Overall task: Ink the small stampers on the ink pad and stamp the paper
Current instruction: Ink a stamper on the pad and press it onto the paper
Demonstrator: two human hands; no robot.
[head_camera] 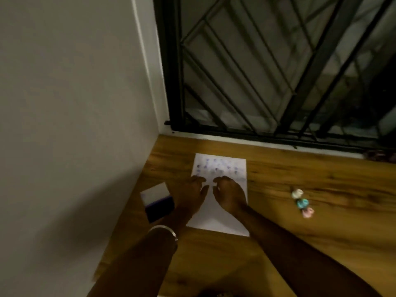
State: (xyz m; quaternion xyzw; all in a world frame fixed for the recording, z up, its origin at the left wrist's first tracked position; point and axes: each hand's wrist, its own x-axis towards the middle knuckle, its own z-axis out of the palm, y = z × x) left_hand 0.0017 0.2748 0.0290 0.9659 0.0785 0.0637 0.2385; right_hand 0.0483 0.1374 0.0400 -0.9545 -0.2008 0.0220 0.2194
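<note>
A white sheet of paper [216, 219] lies on the wooden table, its far half covered with several bluish stamp marks. My left hand [190, 195] and my right hand [230, 195] rest side by side on the paper's middle, fingers curled and slightly apart; I see nothing held in either. The ink pad [159, 207], dark purple with its white lid hinged open, sits left of the paper beside my left wrist. Three small stampers [302, 202], white, teal and pink, lie in a row on the table to the right of the paper. The frame is blurred.
A grey wall [75, 125] borders the wooden table [310, 221] on the left. A window with a black metal grille [267, 71] runs along the far edge. A silver bangle [164, 229] circles my left forearm.
</note>
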